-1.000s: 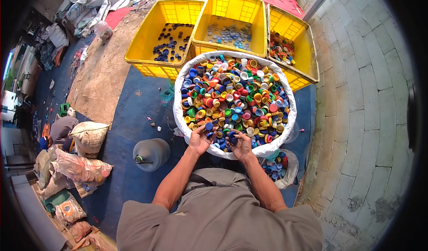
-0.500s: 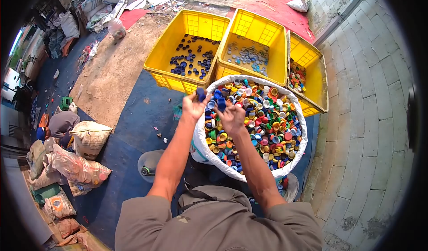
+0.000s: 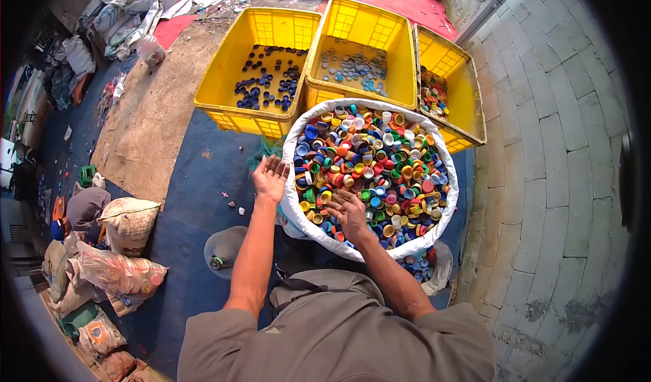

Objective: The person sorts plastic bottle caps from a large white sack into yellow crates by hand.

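Left hand, grip wide and empty, beside the sack; right hand, grip spread, on the bottle caps

Shirt: grey-brown plain cloth, short-sleeved, creased at the shoulders. Sleeves: end above the elbows. Strap: dark, narrow, across grey cloth in front. Both left hand and right hand bare.

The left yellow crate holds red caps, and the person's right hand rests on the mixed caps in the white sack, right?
No: the head view shows dark blue caps in the left yellow crate, not red. The right hand does rest on the mixed caps in the white sack.
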{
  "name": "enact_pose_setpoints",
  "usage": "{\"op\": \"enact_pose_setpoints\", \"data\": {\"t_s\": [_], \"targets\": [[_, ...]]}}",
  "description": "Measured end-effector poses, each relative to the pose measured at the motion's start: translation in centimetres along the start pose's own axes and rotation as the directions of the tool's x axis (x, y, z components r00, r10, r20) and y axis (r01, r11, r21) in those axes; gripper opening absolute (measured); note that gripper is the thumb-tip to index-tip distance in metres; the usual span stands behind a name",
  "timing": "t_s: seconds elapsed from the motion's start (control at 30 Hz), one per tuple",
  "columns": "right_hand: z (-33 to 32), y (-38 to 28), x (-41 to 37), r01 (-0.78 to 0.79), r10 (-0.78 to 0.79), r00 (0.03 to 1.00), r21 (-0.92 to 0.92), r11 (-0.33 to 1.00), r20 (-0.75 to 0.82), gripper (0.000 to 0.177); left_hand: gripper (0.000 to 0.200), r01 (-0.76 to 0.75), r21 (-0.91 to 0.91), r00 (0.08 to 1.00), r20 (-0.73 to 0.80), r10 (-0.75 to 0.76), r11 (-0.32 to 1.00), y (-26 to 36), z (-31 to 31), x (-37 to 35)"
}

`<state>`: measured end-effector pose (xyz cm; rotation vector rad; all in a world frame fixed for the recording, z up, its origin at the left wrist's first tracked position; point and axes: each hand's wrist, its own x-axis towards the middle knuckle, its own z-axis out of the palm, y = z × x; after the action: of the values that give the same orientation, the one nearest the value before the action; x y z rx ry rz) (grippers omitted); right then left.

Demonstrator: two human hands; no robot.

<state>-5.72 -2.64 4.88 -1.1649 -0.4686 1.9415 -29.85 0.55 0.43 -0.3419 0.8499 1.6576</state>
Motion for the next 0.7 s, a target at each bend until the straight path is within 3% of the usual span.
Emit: {"op": "enact_pose_setpoints", "data": {"t_s": [0.1, 0.17, 0.23, 0.3, 0.4, 0.43, 0.5, 0.57, 0.7], "targets": [[-5.4, 2.0, -3.3, -0.021, 0.004, 0.994, -0.151, 0.988, -0.112, 0.042, 0.021, -0.074, 0.197, 0.996, 0.067, 0.062, 0.978, -4.5, -2.7, -3.5], [-8.3, 2.4, -5.0, -0.036, 0.011, 0.991, -0.189, 0.981, -0.135, 0.042, 0.02, -0.151, 0.388, 0.987, 0.015, 0.158, 0.909, -6.8, -2.2, -6.3], [-9.4, 1.9, -6.2, 0.0, -0.045, 0.985, -0.261, 0.965, -0.169, 0.038, 0.019, -0.257, 0.642, 0.965, 0.132, 0.225, 0.722, -8.6, -2.7, -7.7], [-10.2, 0.9, -6.7, 0.019, -0.09, 0.976, -0.339, 0.94, -0.196, 0.037, 0.019, -0.318, 0.762, 0.945, 0.204, 0.258, 0.565, -10.4, -2.6, -8.5], [-12.1, -0.1, -5.9, 0.079, -0.165, 0.964, -0.369, 0.926, -0.21, 0.035, 0.019, -0.4, 0.832, 0.912, 0.319, 0.259, 0.385, -13.0, -2.4, -9.2], [-12.1, -0.9, -5.7, 0.089, -0.182, 0.958, -0.375, 0.923, -0.22, 0.034, 0.023, -0.376, 0.841, 0.923, 0.303, 0.238, 0.39, -13.6, -2.1, -9.4], [-12.6, -2.2, -5.7, 0.127, -0.218, 0.949, -0.359, 0.925, -0.227, 0.033, 0.027, -0.453, 0.875, 0.877, 0.402, 0.262, 0.173, -14.7, -1.9, -8.9], [-13.5, -2.9, -5.6, 0.159, -0.25, 0.941, -0.355, 0.921, -0.227, 0.032, 0.031, -0.445, 0.891, 0.864, 0.404, 0.3, 0.083, -15.4, -0.8, -9.0], [-15.5, -3.8, -6.4, 0.156, -0.238, 0.948, -0.343, 0.926, -0.212, 0.032, 0.051, -0.581, 0.741, 0.673, 0.67, 0.313, -0.337, -15.1, 0.1, -6.9]]}}
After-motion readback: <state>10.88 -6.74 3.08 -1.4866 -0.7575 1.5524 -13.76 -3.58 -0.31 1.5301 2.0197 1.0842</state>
